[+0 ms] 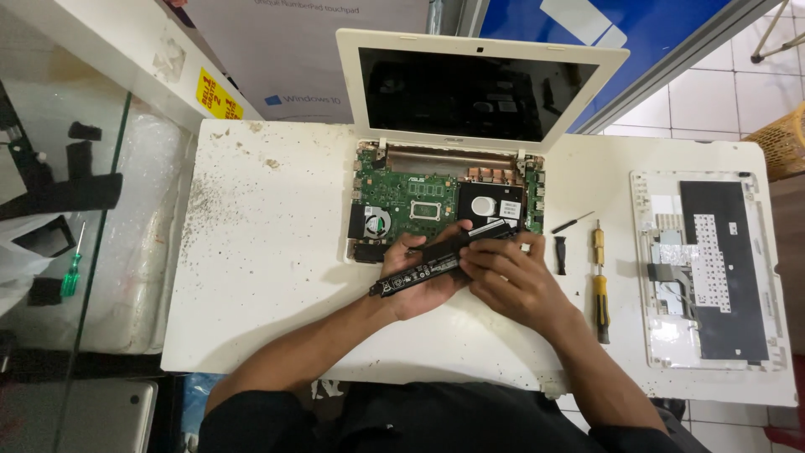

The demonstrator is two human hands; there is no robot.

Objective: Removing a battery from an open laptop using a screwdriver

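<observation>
Gripping black battery (440, 258) (both hands), opened laptop (444, 201)

Speckled white rectangular worktable (251, 252), glass-topped display counter (101, 210) on its left, white tiled floor (713, 92) top right, blue slanted panel (637, 33) behind.

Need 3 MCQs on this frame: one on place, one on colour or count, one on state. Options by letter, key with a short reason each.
1. Where does the yellow-handled screwdriver lie?
A. left of the laptop
B. between the laptop and the upturned keyboard cover
C. on the screen

2. What colour is the laptop casing?
A. cream white
B. red
C. blue

3. What state is the long black battery in?
A. seated flat in the base
B. lying alone on the table
C. held by both hands, tilted

Key: 1 B, it lies between the base and the keyboard cover. 2 A, the lid frame is cream white. 3 C, the left hand and right hand grip it, right end higher.
</observation>
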